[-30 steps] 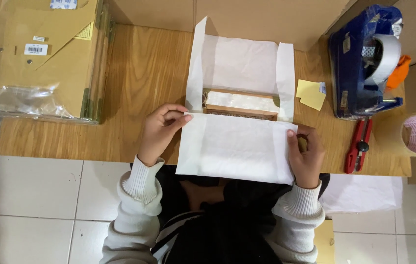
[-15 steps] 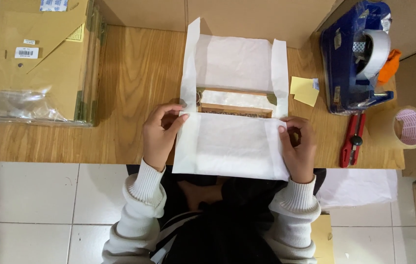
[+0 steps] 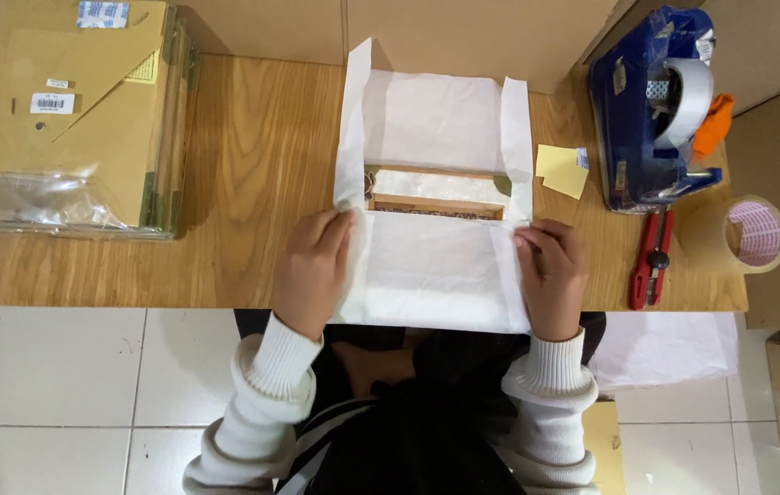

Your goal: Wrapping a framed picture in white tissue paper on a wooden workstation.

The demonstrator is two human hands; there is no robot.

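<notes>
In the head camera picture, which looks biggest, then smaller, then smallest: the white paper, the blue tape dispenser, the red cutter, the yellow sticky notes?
1. white paper
2. blue tape dispenser
3. red cutter and yellow sticky notes: alike, unsure.

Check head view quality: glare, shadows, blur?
Head view: sharp overall, no motion blur on the left hand or right hand; white tissue paper is bright, near washed out; soft shadow right of the cardboard stack; mild glare on its plastic wrap.

White thin tissue paper (image 3: 431,266) is seen over a brown wooden box (image 3: 436,203). A blue plastic tape dispenser (image 3: 651,110) carries an orange tab; red-handled cutters (image 3: 651,259) and yellow sticky notes (image 3: 562,170) are seen.
</notes>
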